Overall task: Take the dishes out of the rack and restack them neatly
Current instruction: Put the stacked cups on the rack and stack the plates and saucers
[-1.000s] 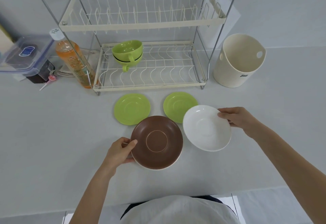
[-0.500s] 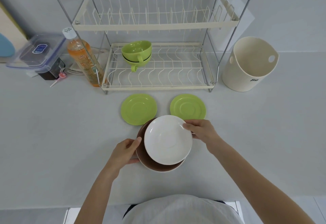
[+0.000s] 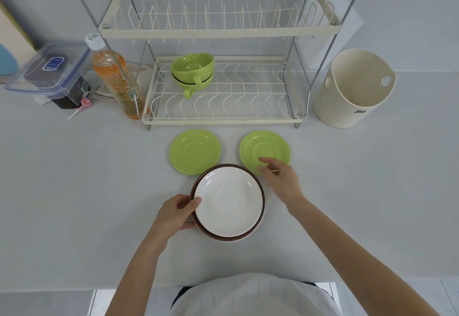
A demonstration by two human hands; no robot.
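A white saucer point(image 3: 229, 202) lies inside a brown saucer point(image 3: 260, 196) on the counter in front of me. My left hand point(image 3: 177, 212) grips the stack's left rim, thumb on the white saucer. My right hand point(image 3: 279, 179) hovers open, fingers over the near edge of the right green saucer point(image 3: 267, 148). A second green saucer point(image 3: 195, 151) lies to its left. Two stacked green cups point(image 3: 192, 71) sit on the lower shelf of the two-tier wire rack point(image 3: 219, 31).
A cream utensil holder point(image 3: 352, 92) stands right of the rack. Left of it are an orange drink bottle point(image 3: 115, 75), a lidded plastic container point(image 3: 48, 69) and a small lollipop point(image 3: 83, 104). The counter's front edge runs near my body.
My right hand carried the white saucer leftward, set it into the brown saucer, let go and moved toward the right green saucer. My left hand stayed on the stack.
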